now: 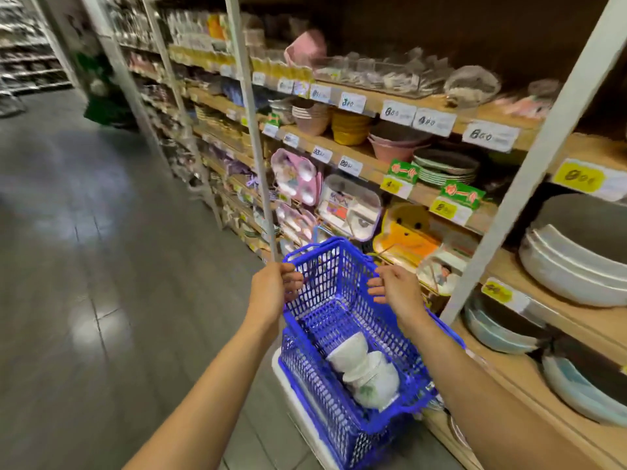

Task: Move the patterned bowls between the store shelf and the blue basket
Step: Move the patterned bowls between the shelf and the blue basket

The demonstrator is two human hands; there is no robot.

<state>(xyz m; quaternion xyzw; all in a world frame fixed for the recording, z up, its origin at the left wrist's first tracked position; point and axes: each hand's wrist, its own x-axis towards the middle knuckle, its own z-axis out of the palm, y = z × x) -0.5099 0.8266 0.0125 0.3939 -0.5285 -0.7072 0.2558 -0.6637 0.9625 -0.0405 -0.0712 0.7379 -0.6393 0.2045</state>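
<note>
grey plank flooring (pixel 101 266) runs down a shop aisle, and on the right stand long wooden store shelves with white uprights (pixel 369 166), their edges hung with handwritten price tags (pixel 397 112). on the shelves sit a stack of pale pink bowls (pixel 310 118), a stack of yellow bowls (pixel 349 128), a pink divided children's tray (pixel 295 174), a yellow duck-shaped plate (pixel 407 235) and, nearest on the right, big white round basins (pixel 570 269). in front of the shelves, low in the head view, a blue plastic mesh basket (pixel 325 266) is held between both bare arms. the left hand (pixel 271 286) has its fingers curled round the basket's left rim near the far corner. the right hand (pixel 398 288) lies over the right rim with its fingers bent inward over it, clasping it as far as the view shows. the white bowls with a green pattern (pixel 366 378) lie inside the basket at its near end, tipped on their sides and nested against one another, touching the mesh floor. a white plastic edge (pixel 281 371) shows just under the basket's near left side.
</note>
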